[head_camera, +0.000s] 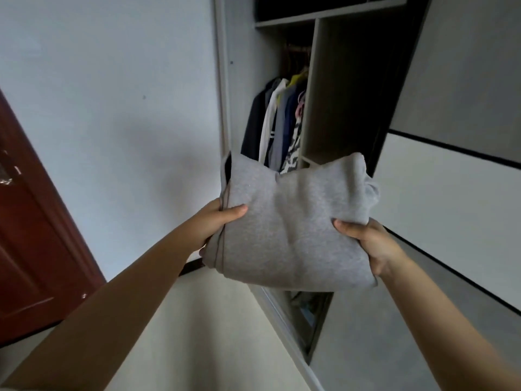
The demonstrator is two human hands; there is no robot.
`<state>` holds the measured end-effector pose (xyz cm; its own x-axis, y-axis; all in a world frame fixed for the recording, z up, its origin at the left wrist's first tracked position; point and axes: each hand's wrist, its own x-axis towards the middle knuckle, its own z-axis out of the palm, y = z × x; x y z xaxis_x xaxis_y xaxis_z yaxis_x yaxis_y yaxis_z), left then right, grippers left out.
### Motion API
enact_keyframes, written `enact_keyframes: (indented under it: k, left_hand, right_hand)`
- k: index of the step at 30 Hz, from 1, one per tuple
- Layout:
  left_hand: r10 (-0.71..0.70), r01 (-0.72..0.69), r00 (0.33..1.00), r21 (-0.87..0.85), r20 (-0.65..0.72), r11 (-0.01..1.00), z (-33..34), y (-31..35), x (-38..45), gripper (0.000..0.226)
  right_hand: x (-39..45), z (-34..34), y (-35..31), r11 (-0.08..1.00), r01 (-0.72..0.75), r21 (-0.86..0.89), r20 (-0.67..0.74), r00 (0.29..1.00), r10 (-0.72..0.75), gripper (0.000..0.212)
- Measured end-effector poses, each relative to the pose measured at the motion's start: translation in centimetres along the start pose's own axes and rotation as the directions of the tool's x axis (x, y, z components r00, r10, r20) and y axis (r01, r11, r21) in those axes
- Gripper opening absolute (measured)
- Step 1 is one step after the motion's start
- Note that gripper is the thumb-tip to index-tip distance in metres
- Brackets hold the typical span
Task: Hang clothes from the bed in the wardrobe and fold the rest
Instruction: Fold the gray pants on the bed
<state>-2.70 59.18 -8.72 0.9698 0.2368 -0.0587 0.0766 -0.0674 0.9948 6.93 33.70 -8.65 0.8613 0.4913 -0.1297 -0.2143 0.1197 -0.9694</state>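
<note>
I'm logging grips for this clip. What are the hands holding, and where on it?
Both hold a folded grey sweatshirt-fabric garment: the left hand grips its left edge, the right hand its lower right edge, thumbs on top.

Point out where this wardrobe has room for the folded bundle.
The right compartment, between the centre divider and dark door edge, looks bare. The left section is crowded with hanging clothes. Both hands grip the folded grey sweatshirt.

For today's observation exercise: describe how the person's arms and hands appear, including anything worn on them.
Both forearms are bare as far as the picture shows, with no sleeves in sight. The left hand and right hand wear no gloves, and no rings, watch or bracelets are visible. The thumbnails look short and unpainted.
</note>
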Motion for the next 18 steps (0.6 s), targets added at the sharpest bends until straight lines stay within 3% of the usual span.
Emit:
enact_keyframes:
  k: [4,6,10,13,15,18]
  left_hand:
    - [0.019,-0.020,0.999,0.012,0.048,1.000,-4.1,0.3,8.6,0.048]
    - [0.043,-0.045,0.996,0.028,0.084,0.999,-6.5,0.8,14.1,0.062]
    - [0.081,-0.099,0.980,0.088,0.183,0.991,-8.4,2.9,23.0,0.060]
    - [0.136,-0.206,0.931,0.180,0.340,0.962,-6.9,5.5,30.4,0.066]
    - [0.168,-0.294,0.890,0.253,0.425,0.922,-4.3,7.1,35.4,0.072]
    - [0.206,-0.364,0.874,0.311,0.440,0.878,-0.4,8.8,40.5,0.076]
  right_hand:
    - [8.0,2.3,-1.2,0.994,0.063,-0.087,-0.033,0.997,-0.066,0.028]
    - [12.3,3.3,-1.5,0.991,0.089,-0.100,-0.112,0.989,-0.100,0.026]
    - [17.6,4.6,-3.5,0.957,0.163,-0.239,-0.214,0.953,-0.215,0.037]
    - [21.7,4.2,-5.7,0.892,0.209,-0.402,-0.296,0.892,-0.343,0.045]
    - [24.5,3.2,-7.2,0.849,0.217,-0.482,-0.390,0.815,-0.429,0.046]
    - [27.4,1.7,-9.4,0.788,0.147,-0.597,-0.488,0.714,-0.503,0.048]
